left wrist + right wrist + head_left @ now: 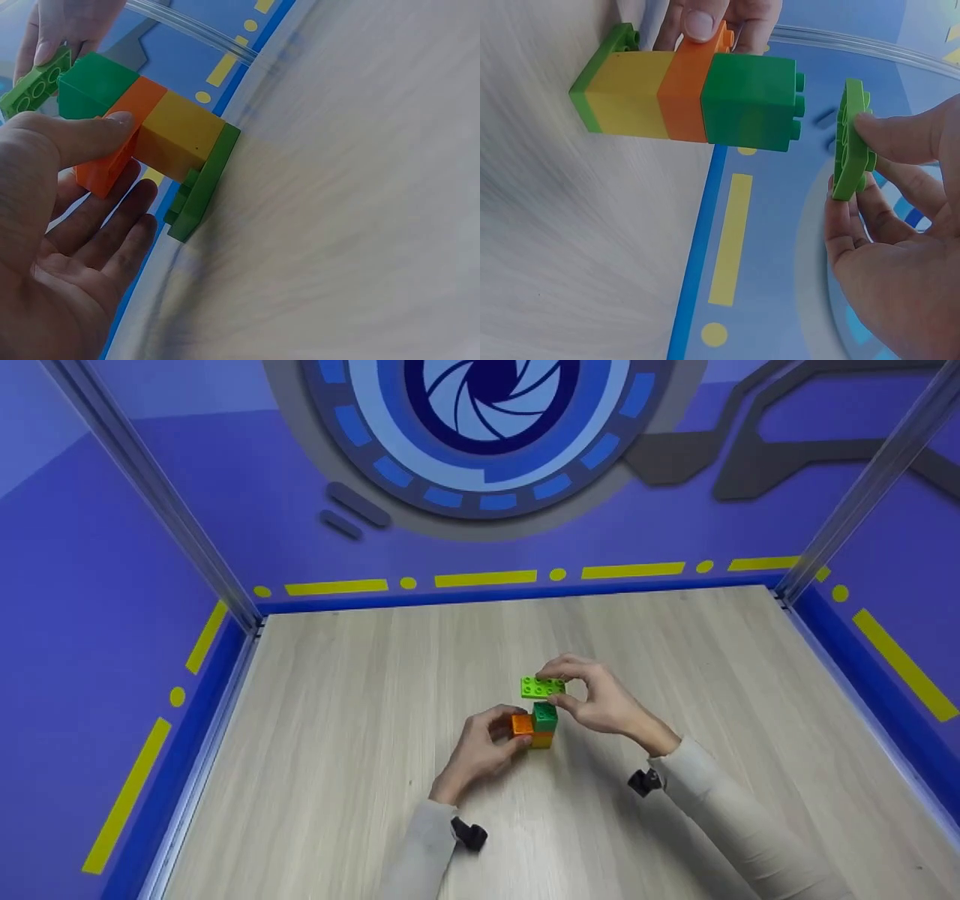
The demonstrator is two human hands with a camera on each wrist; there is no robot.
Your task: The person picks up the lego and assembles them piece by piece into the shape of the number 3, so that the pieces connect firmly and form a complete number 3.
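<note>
A small stack of toy building bricks stands upright on the table. From the bottom it has a flat green plate (204,184), a yellow brick (626,94), an orange brick (522,725) jutting out to the left, and a dark green brick (545,716) on top. My left hand (484,746) pinches the jutting end of the orange brick between thumb and fingers. Above the stack, my right hand (600,699) holds a light green flat brick (541,688) by its right end, studs up. In the right wrist view a gap separates this flat brick from the dark green brick's studs.
The stack stands on a pale wood-grain table (360,697). Blue and purple panels (480,555) with yellow marks wall in its back and sides, and metal posts (150,487) rise at the back corners. A small black device (469,835) sits at each wrist.
</note>
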